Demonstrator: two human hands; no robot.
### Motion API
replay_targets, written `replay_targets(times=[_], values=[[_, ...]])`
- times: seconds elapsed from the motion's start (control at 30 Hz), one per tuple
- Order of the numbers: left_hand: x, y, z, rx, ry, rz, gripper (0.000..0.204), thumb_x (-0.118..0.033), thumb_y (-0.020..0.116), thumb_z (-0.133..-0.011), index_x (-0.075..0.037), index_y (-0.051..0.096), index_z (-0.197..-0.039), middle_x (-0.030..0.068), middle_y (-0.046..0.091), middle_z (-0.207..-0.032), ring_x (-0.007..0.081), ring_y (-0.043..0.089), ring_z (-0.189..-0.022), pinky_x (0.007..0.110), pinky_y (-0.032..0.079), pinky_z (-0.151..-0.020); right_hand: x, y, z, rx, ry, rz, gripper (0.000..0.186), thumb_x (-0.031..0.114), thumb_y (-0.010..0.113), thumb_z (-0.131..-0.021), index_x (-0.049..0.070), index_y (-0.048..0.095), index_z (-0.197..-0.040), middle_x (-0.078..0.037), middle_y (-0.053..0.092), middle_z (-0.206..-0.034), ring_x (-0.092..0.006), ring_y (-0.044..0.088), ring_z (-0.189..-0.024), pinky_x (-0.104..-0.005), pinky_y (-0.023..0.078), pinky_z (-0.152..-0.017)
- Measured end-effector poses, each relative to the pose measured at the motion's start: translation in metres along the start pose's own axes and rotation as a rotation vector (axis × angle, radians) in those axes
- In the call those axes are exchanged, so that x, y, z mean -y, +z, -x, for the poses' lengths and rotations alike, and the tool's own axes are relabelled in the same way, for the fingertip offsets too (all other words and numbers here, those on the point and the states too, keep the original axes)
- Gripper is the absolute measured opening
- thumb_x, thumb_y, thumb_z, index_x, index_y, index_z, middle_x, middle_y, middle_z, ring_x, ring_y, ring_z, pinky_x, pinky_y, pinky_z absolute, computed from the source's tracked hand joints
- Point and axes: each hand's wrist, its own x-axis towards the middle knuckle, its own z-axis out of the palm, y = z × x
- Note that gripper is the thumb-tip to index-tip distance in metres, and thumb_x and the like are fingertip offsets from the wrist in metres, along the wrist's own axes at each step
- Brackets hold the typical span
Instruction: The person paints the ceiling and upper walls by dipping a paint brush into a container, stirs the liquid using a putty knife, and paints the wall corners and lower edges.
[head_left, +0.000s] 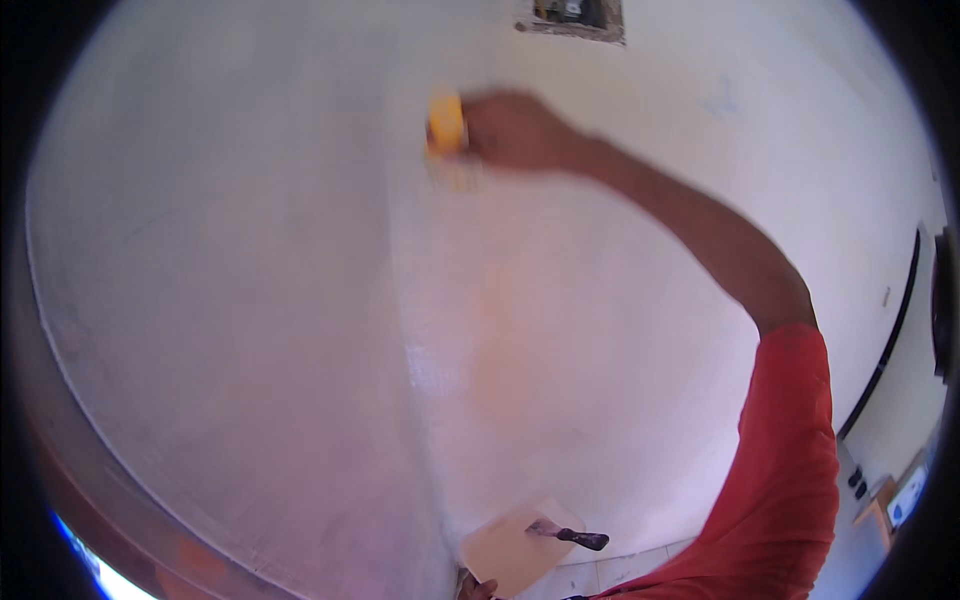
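Note:
My right hand (515, 130) is raised high against the pale wall, closed round a small yellow hand tool (446, 122). Motion blurs both, and the tool's exact kind cannot be made out. It is at or very close to the wall surface, just right of the inner corner. Low in the picture, my left hand (480, 589) grips the near edge of a flat beige board (510, 558); only its fingers show. On that board lies a putty knife (568, 535) with a dark handle and a smeared blade, the handle sticking out past the board's right edge.
Two pale walls meet at a vertical corner (400, 300). A rough-edged recess (575, 20) is cut into the wall above my right hand. Tiled floor (625, 568) shows below. Dark footwear (857, 482) and a wooden item (878, 510) are at the far right.

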Motion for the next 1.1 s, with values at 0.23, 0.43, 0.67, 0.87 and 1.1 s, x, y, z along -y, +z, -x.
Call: replay_targets(times=[0.23,0.43,0.67,0.87,1.1], values=[[-0.011,0.012,0.009,0.091,0.04,0.045,0.058,-0.027,0.062,-0.086,-0.002,0.043,-0.135,0.0114,0.058,-0.123,0.0247,0.06,-0.108,0.043,0.053,-0.084,-0.071,-0.09,-0.068,-0.549,-0.155,0.402,0.016,0.01,0.064,-0.085,0.005,0.068,-0.1,-0.016,0.068,-0.087,-0.0312,0.067,-0.078,-0.0427,0.053,-0.068],[-0.012,0.021,0.028,0.146,0.141,0.159,0.064,-0.026,0.061,-0.084,-0.002,0.04,-0.14,0.0114,0.056,-0.129,0.0248,0.058,-0.118,0.044,0.053,-0.092,0.024,0.051,0.085,-0.136,-0.36,0.373,0.021,0.013,0.059,-0.084,0.017,0.06,-0.105,0.0,0.061,-0.104,-0.0234,0.062,-0.09,-0.0297,0.054,-0.053],[-0.017,0.034,0.018,0.141,0.031,0.231,0.068,-0.017,0.062,-0.08,0.003,0.036,-0.141,0.0104,0.057,-0.12,0.0206,0.061,-0.108,0.033,0.053,-0.086,0.132,0.163,0.251,0.54,-0.133,-0.457,0.026,0.011,0.059,-0.085,0.014,0.06,-0.111,-0.002,0.061,-0.107,-0.022,0.063,-0.099,-0.0343,0.056,-0.065],[-0.002,0.032,0.017,0.018,0.068,0.11,0.069,-0.023,0.062,-0.079,0.003,0.04,-0.139,0.0044,0.059,-0.107,0.0082,0.054,-0.079,0.021,0.041,-0.062,0.01,0.101,0.15,-0.25,0.013,-0.201,0.02,0.009,0.066,-0.087,0.009,0.066,-0.107,-0.005,0.068,-0.102,-0.0232,0.066,-0.088,-0.0331,0.055,-0.074],[-0.003,0.032,0.014,0.011,0.121,0.03,0.072,-0.032,0.063,-0.076,0.002,0.042,-0.137,0.0048,0.059,-0.101,0.0048,0.047,-0.063,0.018,0.034,-0.048,0.073,0.137,0.205,-0.031,-0.205,0.205,0.031,0.01,0.066,-0.084,0.018,0.065,-0.114,0.005,0.066,-0.113,-0.0132,0.063,-0.082,-0.0271,0.054,-0.058]])
